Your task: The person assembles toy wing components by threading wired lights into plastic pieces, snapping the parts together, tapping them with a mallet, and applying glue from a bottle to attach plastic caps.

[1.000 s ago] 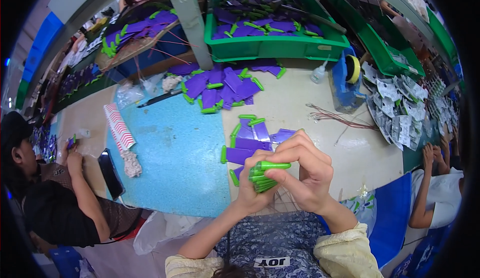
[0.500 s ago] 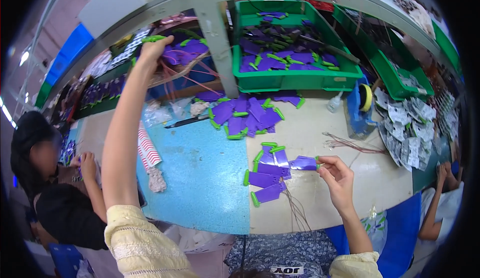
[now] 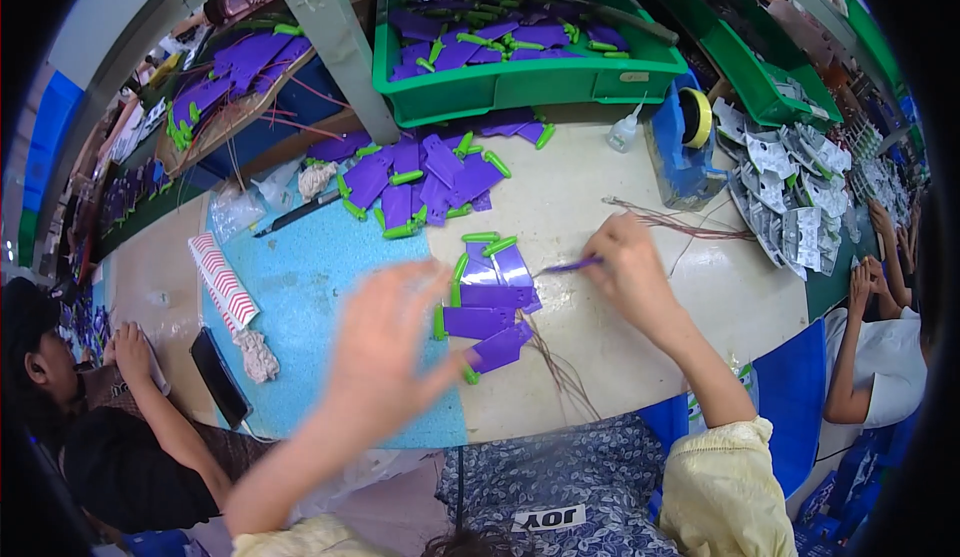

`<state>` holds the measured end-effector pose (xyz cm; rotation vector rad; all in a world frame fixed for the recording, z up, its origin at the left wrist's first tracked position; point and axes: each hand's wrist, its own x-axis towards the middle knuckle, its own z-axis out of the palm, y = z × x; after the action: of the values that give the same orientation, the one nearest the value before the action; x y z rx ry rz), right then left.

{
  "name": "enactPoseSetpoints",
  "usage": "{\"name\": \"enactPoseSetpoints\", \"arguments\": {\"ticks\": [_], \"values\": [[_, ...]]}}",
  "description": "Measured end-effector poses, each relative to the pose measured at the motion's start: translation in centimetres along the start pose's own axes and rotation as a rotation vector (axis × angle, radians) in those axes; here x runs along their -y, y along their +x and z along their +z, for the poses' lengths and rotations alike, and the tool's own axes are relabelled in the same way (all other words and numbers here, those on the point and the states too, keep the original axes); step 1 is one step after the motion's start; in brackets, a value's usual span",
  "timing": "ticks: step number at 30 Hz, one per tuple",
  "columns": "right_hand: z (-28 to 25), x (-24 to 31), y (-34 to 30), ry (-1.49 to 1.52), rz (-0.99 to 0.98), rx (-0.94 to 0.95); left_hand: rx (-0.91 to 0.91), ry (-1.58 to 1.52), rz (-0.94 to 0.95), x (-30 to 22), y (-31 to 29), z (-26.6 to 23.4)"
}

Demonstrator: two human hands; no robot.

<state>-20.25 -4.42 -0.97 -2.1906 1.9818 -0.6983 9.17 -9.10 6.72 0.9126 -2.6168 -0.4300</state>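
Note:
My right hand [image 3: 632,269] pinches a purple plastic piece [image 3: 571,266], which shows nearly edge-on above the bench. Just left of it lies a small group of flat purple pieces with green ends [image 3: 482,320], partly overlapping, with thin brown wires [image 3: 556,369] trailing from them. My left hand [image 3: 385,332], smeared by motion, hovers over the blue mat beside this group. Its thumb and fingers are spread, and nothing shows in them. The thumb tip overlaps the green end of the lowest piece in view; whether they touch I cannot tell.
Behind is a heap of purple pieces [image 3: 425,179] below a green bin [image 3: 530,82]. A tape dispenser [image 3: 690,147], dropper bottle [image 3: 624,135] and grey castings [image 3: 795,192] stand right. Black tweezers [image 3: 297,213], a striped strip [image 3: 222,282] and phone [image 3: 220,377] lie left. People sit at both sides.
My left hand has come down from the shelf at upper left to the bench. My right hand has turned the purple piece from flat to edge-on. The view has shifted.

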Motion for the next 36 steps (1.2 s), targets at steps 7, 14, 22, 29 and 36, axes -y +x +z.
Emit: {"name": "enactPoseSetpoints", "arguments": {"ticks": [7, 14, 22, 29, 36], "values": [[-2.3, 6.4, -5.2, 1.364, 0.876, 0.035, 0.033, -0.082, -0.217, 1.3, -3.7, 8.2], [2.1, 8.5, -7.5, 1.402, 0.857, 0.105, -0.135, -0.508, -0.32, -0.2, -5.2, 9.9], [4.8, 9.6, -5.4, 1.442, 0.802, 0.25, -0.124, -0.944, -0.443, -0.7, -5.1, 10.6], [1.6, 6.8, -5.6, 0.28, -0.166, 0.181, -0.18, -0.394, -0.182, 1.2, -4.3, 9.3], [2.8, 8.4, -4.2, 0.387, -0.036, 0.064, -0.16, -0.406, -0.082, -0.6, -5.0, 9.8]]}}
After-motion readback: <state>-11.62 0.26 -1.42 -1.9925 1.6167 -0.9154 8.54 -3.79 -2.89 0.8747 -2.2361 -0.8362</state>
